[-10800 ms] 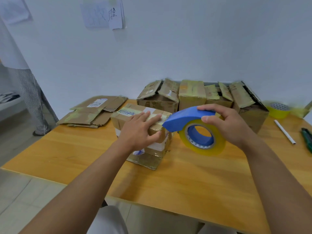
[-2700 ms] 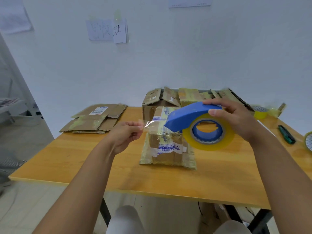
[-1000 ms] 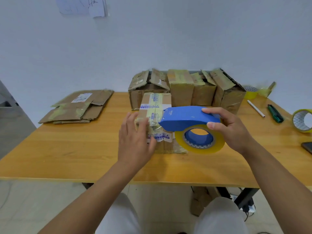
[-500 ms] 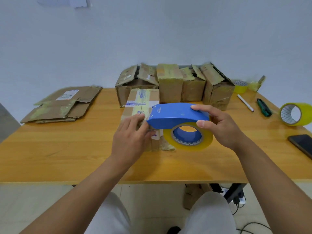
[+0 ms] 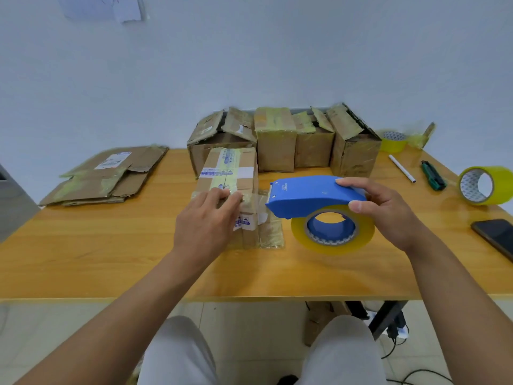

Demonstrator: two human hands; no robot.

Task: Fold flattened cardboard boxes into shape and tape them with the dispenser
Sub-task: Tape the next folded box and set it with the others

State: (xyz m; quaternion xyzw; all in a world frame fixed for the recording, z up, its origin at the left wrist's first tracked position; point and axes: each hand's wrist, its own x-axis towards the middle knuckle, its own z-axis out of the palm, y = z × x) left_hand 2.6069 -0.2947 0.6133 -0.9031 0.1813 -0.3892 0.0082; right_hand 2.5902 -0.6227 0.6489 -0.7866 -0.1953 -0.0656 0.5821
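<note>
Cardboard box [image 5: 230, 173], folded into shape and striped with yellowish tape, lies on the wooden tabletop [image 5: 111, 245] just in front of the person, its near end partly hidden by the left hand [image 5: 205, 220]. That hand rests palm down on the box's near top edge, its fingers extended and pressing a strip of clear tape [image 5: 261, 198] against the cardboard. The strip runs to the right from the fingertips to the mouth of the blue tape dispenser [image 5: 311, 195]. The right hand [image 5: 385, 212] grips the dispenser from the right side, fingers curled over its blue top and thumb against the yellowish tape roll [image 5: 333, 232] mounted below. The dispenser is just right of the box; whether its roll touches the tabletop cannot be told.

Behind the box, against the white wall, stands a row of assembled boxes [image 5: 277, 140], several with their top flaps raised. A stack of flattened boxes [image 5: 105, 176] lies well apart at the far left of the tabletop. On the right side are a loose tape roll [image 5: 483, 187] standing on its edge, a second tape roll [image 5: 392, 141] lying flat near the wall, a white pen [image 5: 401, 168], a green utility knife [image 5: 433, 179] and a dark phone [image 5: 497, 237] at the edge of view. Sheets of paper [image 5: 111, 6] hang on the wall at upper left. The person's knees in light trousers show below the tabletop's near edge.
</note>
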